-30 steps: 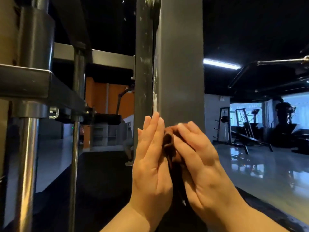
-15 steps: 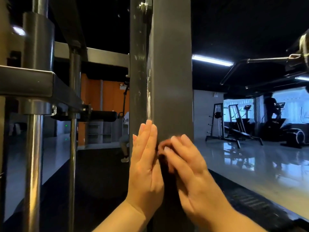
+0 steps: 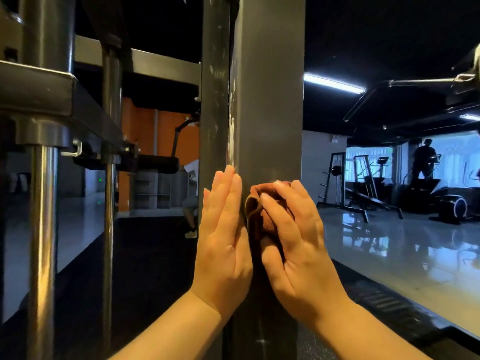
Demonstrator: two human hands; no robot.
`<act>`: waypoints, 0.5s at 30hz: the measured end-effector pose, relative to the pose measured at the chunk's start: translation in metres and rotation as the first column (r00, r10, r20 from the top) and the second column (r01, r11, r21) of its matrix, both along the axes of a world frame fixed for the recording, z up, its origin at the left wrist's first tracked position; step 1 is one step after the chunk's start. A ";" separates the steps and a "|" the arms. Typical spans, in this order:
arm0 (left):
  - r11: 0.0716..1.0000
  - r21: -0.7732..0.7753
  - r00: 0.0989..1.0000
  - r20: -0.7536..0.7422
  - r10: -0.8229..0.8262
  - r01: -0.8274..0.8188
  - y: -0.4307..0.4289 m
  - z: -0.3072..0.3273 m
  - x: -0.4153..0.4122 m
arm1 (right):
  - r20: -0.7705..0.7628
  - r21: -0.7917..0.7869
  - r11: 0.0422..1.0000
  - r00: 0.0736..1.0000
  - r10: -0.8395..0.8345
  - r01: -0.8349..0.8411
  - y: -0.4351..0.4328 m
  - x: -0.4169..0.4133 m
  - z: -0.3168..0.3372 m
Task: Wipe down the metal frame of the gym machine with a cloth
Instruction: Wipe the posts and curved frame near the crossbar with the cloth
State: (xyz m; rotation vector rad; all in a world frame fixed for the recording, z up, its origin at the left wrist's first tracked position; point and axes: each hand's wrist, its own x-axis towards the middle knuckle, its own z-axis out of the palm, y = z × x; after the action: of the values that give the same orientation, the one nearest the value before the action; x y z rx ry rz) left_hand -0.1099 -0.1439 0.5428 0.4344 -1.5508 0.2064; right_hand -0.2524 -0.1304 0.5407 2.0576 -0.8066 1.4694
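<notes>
- Up close, head view: the left hand [image 3: 223, 237] lies flat on the left edge of the metal frame [image 3: 270, 100], a grey upright post. Its fingers are straight and together, its grip released and holding nothing.
- Just beside it, the right hand [image 3: 293, 235] has its grip clenched round a bunched brown cloth [image 3: 255, 203]. The fingers curl over the top and press it against the post's front face. The cloth sits between the two hands, touching the post.
- Both bare forearms [image 3: 181, 323] rise from the lower edge of the picture.
- To the left, two chrome guide rods [image 3: 41, 229] stand upright, with a black padded roller [image 3: 158, 164] behind them.
- To the right, past the post, a glossy floor [image 3: 389, 242] mirrors the room under a ceiling strip light [image 3: 333, 83]. A person [image 3: 424, 159] stands well apart at the far end, and the post hides the middle of the room.
</notes>
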 end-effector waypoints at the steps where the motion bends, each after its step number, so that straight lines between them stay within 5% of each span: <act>1: 1.000 -0.002 1.000 0.003 0.005 -0.005 0.000 -0.004 0.000 | -0.033 -0.012 1.000 0.999 0.000 0.000 -0.001 -0.002 -0.018; 7: 1.000 0.024 1.000 0.022 0.015 -0.015 0.001 -0.030 0.002 | -0.251 -0.076 0.994 0.963 -0.096 0.080 0.001 -0.031 -0.064; 13: 1.000 0.030 1.000 0.000 -0.005 0.005 0.002 -0.030 0.000 | 0.067 -0.027 0.999 0.997 -0.022 0.024 0.000 0.001 -0.007; 15: 1.000 0.018 1.000 0.002 0.000 0.000 0.001 -0.031 0.000 | 0.069 -0.028 1.000 0.998 0.008 -0.006 0.001 0.006 -0.022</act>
State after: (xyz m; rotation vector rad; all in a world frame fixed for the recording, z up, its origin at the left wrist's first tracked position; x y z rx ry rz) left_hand -0.1097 -0.1425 0.5117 0.4482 -1.5558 0.1927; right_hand -0.2461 -0.1295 0.5182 2.0008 -0.8012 1.5548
